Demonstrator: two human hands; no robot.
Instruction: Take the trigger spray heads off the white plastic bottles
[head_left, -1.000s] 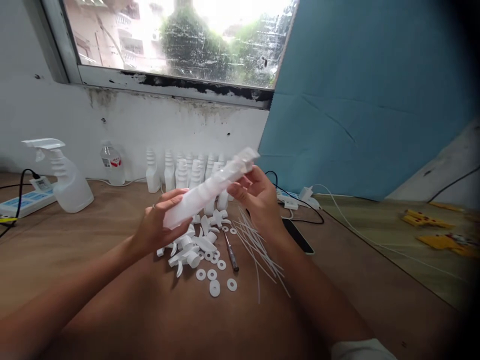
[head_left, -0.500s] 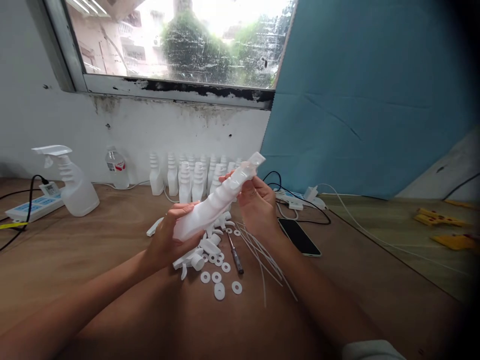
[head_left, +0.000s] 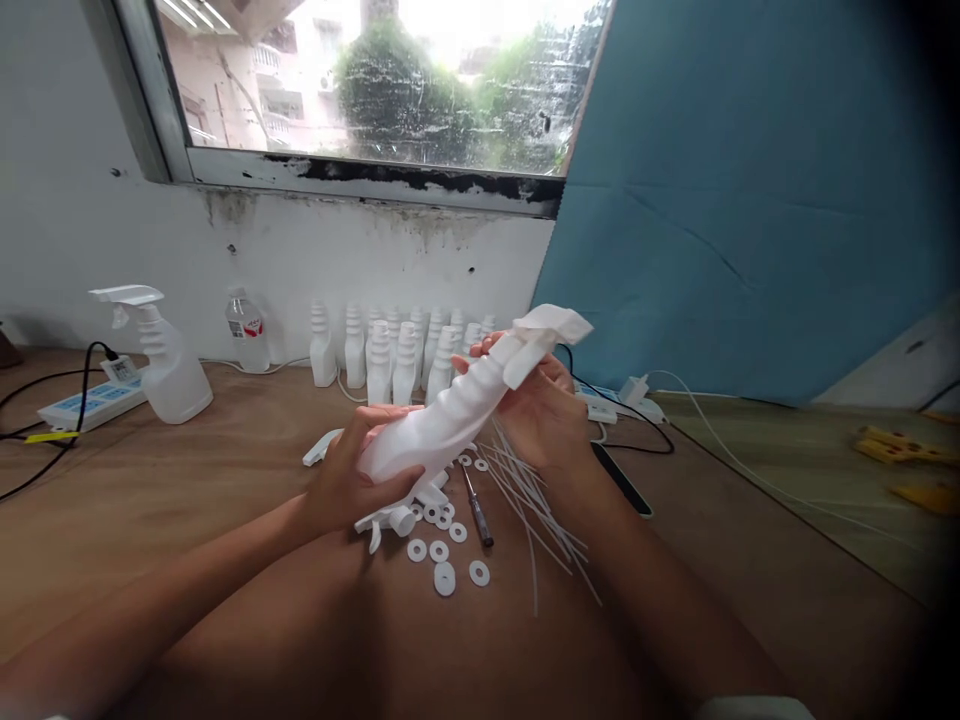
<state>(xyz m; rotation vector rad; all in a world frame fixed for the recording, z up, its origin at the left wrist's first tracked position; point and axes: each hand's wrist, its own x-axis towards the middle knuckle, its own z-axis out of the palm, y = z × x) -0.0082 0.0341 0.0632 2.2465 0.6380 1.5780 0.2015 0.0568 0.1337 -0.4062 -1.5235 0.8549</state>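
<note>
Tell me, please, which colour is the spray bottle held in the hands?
The spray bottle is plain white; it shows best in the head view.

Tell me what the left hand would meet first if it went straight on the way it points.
Beyond the spray bottle in its grip, the left hand would probably meet the right hand first, though depth is unclear from this view.

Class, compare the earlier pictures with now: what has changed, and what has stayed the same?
The held bottle has been turned about its length, so its spray head now shows side-on. The left hand keeps hold of its body; the right hand stays by its neck. Nothing new was picked up. The screwdriver, washers and standing spray bottle stayed put.
</note>
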